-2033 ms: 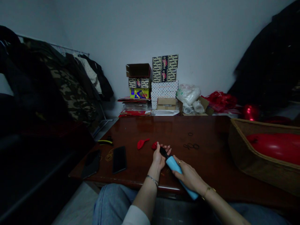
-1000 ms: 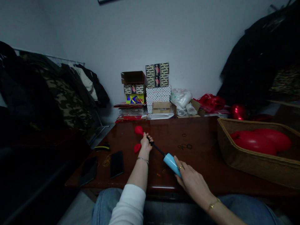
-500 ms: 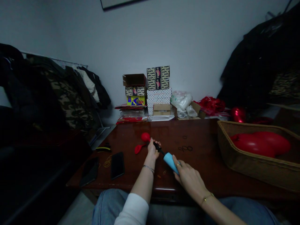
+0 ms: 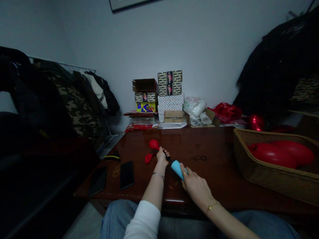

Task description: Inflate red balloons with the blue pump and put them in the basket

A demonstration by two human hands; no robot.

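Observation:
My left hand (image 4: 162, 158) is closed around the black nozzle end of a hand balloon pump, where the neck of a small, partly inflated red balloon (image 4: 154, 144) sits. My right hand (image 4: 196, 182) wraps round the pump's light blue barrel (image 4: 177, 168), close to my left hand. Only a short black piece (image 4: 168, 159) of the pump shows between the two hands. A flat, uninflated red balloon (image 4: 149, 158) lies on the table just left of my left hand. My fingers partly hide the nozzle and the balloon's neck.
On the brown table (image 4: 216, 142) are dark rings (image 4: 199, 158), two phones (image 4: 127, 175), yellowish bands (image 4: 116, 171) and a black-and-yellow object (image 4: 112, 157). To the right stands a wicker basket (image 4: 271, 181) holding large red balloons (image 4: 274, 155). Stacked boxes (image 4: 170, 103) stand behind the table.
My right hand has pushed the blue barrel up toward my left hand, so less of the black rod shows. My left hand keeps its hold at the nozzle. The view has shifted slightly.

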